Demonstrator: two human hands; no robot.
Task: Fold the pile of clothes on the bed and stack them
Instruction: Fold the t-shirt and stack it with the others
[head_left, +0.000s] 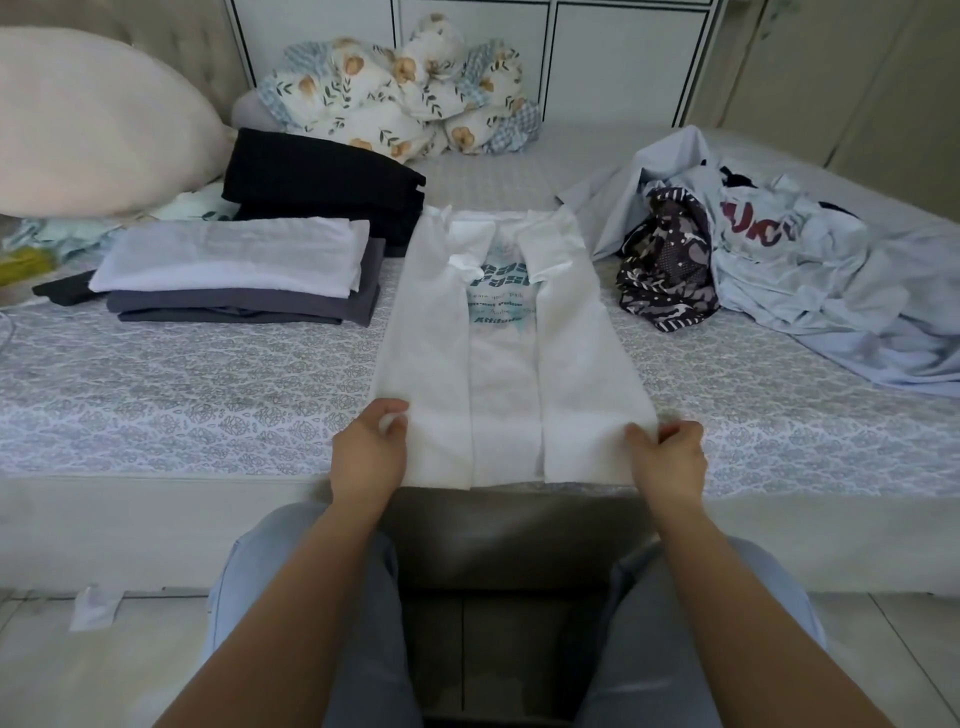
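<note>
A white T-shirt (498, 374) with teal print lies flat on the bed (208, 384), both long sides folded in toward the middle. My left hand (370, 452) pinches its near left corner at the bed's front edge. My right hand (670, 457) pinches the near right corner. Left of the shirt stands a stack of folded clothes (239, 280), white on top of grey pieces, with a folded black stack (322, 182) behind it. An unfolded pile (769, 260) of pale blue and dark patterned garments lies to the right.
A large pale pillow (88, 124) sits at the back left. A bundled floral blanket (405, 88) rests against the white wall panel. My knees in jeans are below the bed's front edge, over a tiled floor.
</note>
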